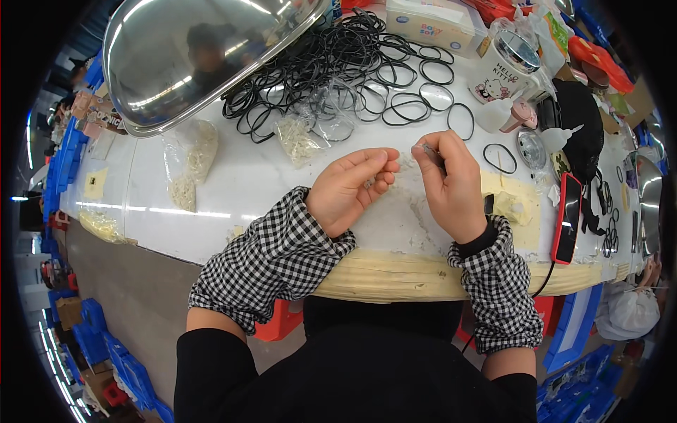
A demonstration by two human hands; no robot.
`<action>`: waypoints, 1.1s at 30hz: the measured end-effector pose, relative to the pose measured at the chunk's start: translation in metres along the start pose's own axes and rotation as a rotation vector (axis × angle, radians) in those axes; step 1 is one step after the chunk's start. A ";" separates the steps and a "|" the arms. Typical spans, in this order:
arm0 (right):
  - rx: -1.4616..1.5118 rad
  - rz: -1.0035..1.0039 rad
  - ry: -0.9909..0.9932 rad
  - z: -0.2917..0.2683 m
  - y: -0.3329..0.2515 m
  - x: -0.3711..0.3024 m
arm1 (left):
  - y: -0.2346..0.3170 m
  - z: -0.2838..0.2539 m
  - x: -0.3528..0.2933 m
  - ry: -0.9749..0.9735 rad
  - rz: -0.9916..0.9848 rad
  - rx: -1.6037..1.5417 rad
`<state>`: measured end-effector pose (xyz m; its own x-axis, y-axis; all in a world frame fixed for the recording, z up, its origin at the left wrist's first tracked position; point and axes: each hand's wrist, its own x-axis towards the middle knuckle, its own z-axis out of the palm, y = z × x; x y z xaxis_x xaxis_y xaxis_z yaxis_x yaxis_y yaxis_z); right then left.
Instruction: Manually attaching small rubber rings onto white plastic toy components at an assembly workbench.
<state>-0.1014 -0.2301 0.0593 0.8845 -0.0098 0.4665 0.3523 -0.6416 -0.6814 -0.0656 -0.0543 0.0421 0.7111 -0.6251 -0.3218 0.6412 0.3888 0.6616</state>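
My left hand (352, 185) is held palm-inward over the white table, its fingers curled and the thumb against the index finger. Whatever it may hold is hidden or too small to name. Just to its right, my right hand (451, 185) pinches a small grey object (431, 152) between thumb and fingers; its kind cannot be made out. The hands are apart. Ahead of them lie black rubber rings (407, 108), single and in a large tangled heap. A clear bag of small off-white pieces (299, 139) rests beyond my left hand.
A shiny metal basin (204, 63) stands at the far left, above another bag of off-white pieces (189, 166). At the right are a printed white cup (502, 67), a clear round lid (530, 149) and a red-cased phone (566, 220) on a cable. Yellow padding (395, 276) lines the near edge.
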 end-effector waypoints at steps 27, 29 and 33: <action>0.130 0.032 -0.049 0.003 -0.016 -0.004 | -0.003 0.001 0.000 -0.151 0.027 -0.020; 0.070 -0.012 -0.076 -0.002 -0.019 -0.001 | -0.002 -0.001 0.001 -0.204 0.027 -0.062; -0.104 -0.057 -0.124 -0.005 -0.019 -0.002 | -0.001 -0.002 0.002 -0.295 0.029 -0.071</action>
<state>-0.1119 -0.2216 0.0743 0.8974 0.1196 0.4247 0.3750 -0.7141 -0.5911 -0.0641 -0.0546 0.0400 0.6216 -0.7786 -0.0863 0.6481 0.4492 0.6150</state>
